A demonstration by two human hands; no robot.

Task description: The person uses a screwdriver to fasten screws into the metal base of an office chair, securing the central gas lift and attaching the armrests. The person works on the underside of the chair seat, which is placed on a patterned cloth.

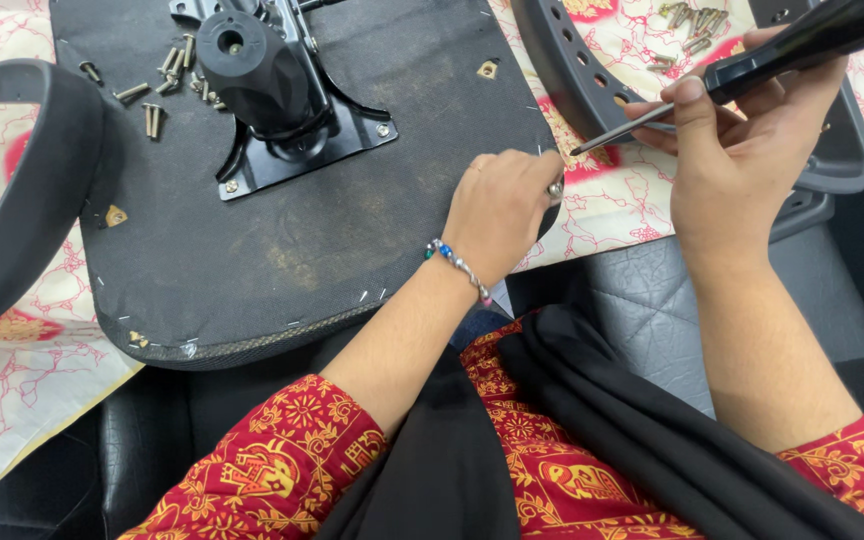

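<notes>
At the seat base's [282, 250] edge, the left hand [500, 212] pinched a bolt [555, 188] (barely visible); the right hand [742, 150] gripped a screwdriver [752, 62], whose tip could slip off.

Makeshift furniture-assembly spot, home or small workshop; which one cannot be told.
An upturned chair seat [252, 240] with bolted metal plate [292, 130] lies on a patterned cloth [12, 400], loose screws [167, 80] scattered on it, black armrests [22, 200] alongside, screwdriver [752, 60] present.
</notes>
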